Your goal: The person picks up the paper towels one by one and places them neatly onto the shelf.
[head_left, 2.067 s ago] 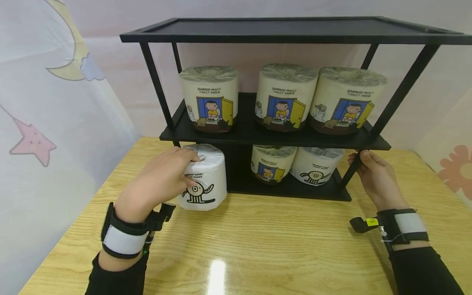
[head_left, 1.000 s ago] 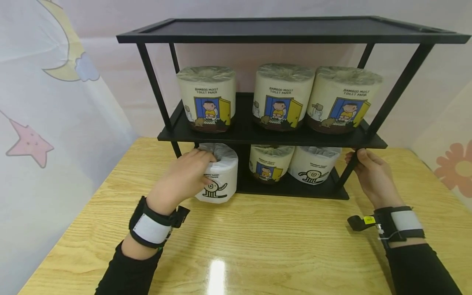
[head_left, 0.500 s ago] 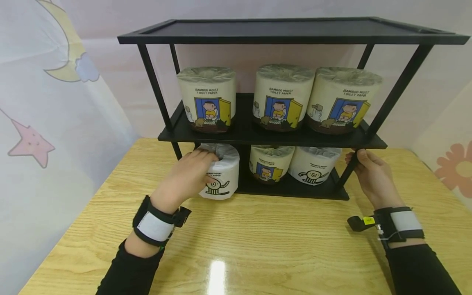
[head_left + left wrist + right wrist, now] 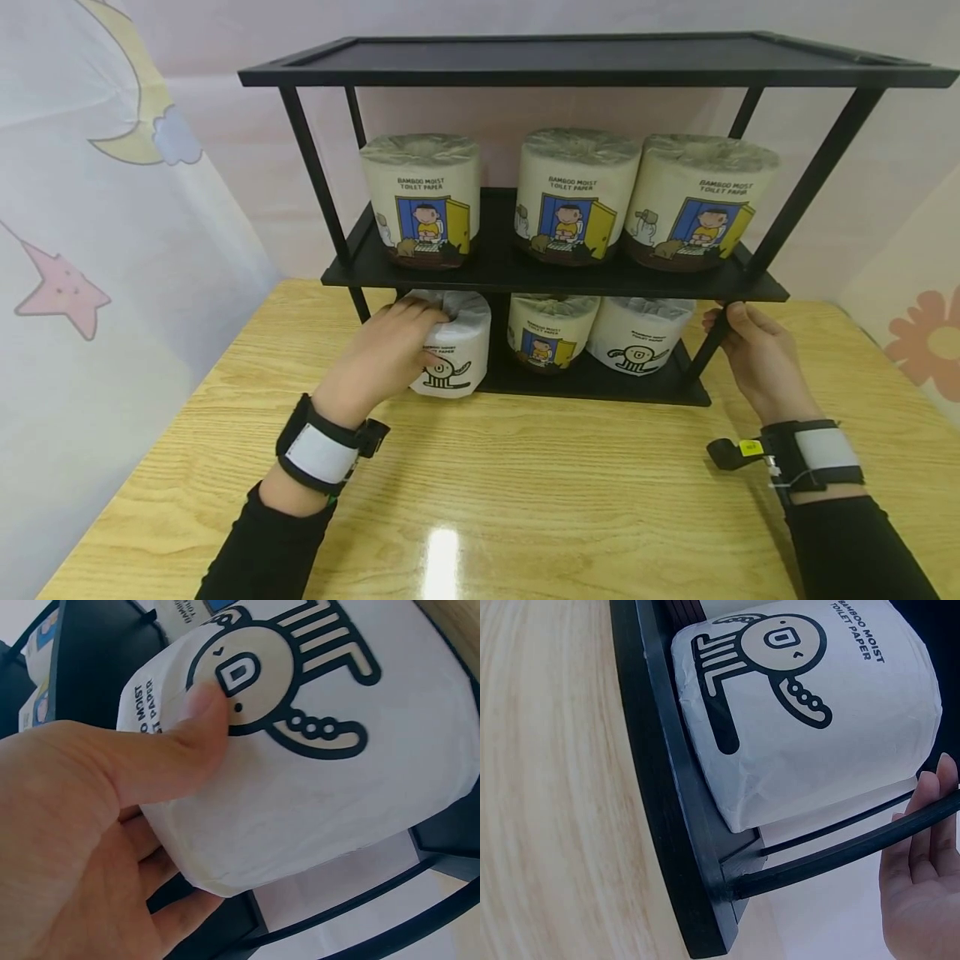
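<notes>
My left hand (image 4: 386, 358) grips a white wrapped toilet roll (image 4: 459, 350) at the left end of the lower shelf. In the left wrist view the thumb presses on the cartoon printed on the wrapper, with the other fingers partly hidden behind the roll. My right hand (image 4: 768, 358) holds the black front right post (image 4: 708, 346) of the rack just under the middle shelf. The right wrist view has its fingers behind that post, beside another white toilet roll (image 4: 817, 742). To the left of that roll on the lower shelf stands a cream toilet roll (image 4: 552, 333).
On the middle shelf (image 4: 498, 275) stand three cream toilet rolls, among them the left one (image 4: 423, 204). The rack's top panel (image 4: 592, 60) hangs over them. Wooden table (image 4: 525, 492) spreads in front, and a patterned cloth (image 4: 187, 242) backs the scene.
My left hand has moved the white toilet roll right and back, from the rack's front left corner onto the lower shelf. The right hand stays on the post.
</notes>
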The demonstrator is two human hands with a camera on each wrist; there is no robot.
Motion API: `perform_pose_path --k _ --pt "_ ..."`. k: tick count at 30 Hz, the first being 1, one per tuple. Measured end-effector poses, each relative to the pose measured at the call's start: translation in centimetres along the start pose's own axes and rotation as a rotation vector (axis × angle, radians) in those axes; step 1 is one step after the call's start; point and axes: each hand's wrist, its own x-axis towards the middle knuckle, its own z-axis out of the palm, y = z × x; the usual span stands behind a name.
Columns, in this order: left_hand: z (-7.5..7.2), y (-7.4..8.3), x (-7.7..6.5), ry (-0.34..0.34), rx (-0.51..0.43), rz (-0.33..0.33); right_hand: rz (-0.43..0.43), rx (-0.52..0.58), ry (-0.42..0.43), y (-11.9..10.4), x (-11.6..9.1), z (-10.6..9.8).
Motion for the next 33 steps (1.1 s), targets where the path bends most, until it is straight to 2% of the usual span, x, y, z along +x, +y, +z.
perform_pose_path --k 18,33 --pt "1.1 -0.5 0.6 0.110 0.083 0.029 -0.017 -0.021 -0.005 -0.1 0.0 0.1" --pt "2.6 -0.8 1.1 0.227 0.181 0.007 -0.008 -0.019 0.008 0.0 0.0 0.0"
